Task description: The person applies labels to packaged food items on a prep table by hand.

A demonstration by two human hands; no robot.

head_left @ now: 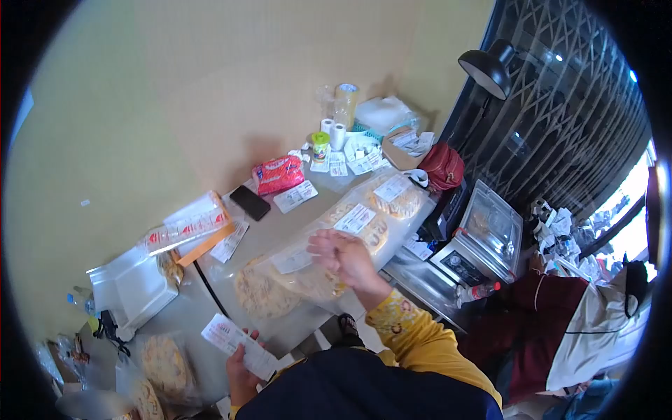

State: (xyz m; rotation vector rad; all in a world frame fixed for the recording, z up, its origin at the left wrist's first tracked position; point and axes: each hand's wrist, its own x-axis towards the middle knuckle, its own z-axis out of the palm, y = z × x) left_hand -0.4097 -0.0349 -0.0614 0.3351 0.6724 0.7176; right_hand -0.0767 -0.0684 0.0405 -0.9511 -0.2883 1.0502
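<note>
We're in what looks like a small food-packing workspace, perhaps the back of a shop — and the table (210,287) says so straight away. Here are flat, round foods sealed in clear bags (269,290), with printed labels (355,218) lying on top. Over by the wall, a roll of clear tape (346,98) stands near small white paper rolls (337,136). And to the right, a metal machine with a clear lid (490,227), its control panel on the front — then a folding metal gate (560,91) across dark glass, a shopfront sort of fitting.
</note>
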